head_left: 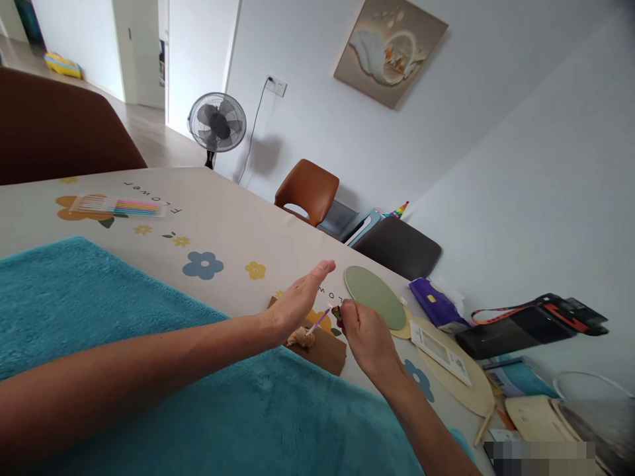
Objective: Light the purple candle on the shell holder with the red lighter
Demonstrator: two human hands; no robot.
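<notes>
In the head view my right hand [364, 334] is closed around a small dark patterned lighter [337, 313]. A small flame shows between the lighter and the tip of a thin purple candle [320, 320]. The candle leans up to the right from a brown, lumpy piece of food [301, 338], whose kind I cannot make out. Beneath it lies a flat brown cardboard piece [330, 354]. My left hand [296, 301] is held flat with fingers stretched out, on the left side of the candle, and appears to hold nothing.
A teal towel [238, 403] covers the near side of the flower-printed table [223, 198]. A pack of coloured candles [119, 206] lies far left. Right of my hands are a green round mat [376, 297], a purple packet [436, 304] and a black bag [526, 324]. A fan [217, 123] stands behind.
</notes>
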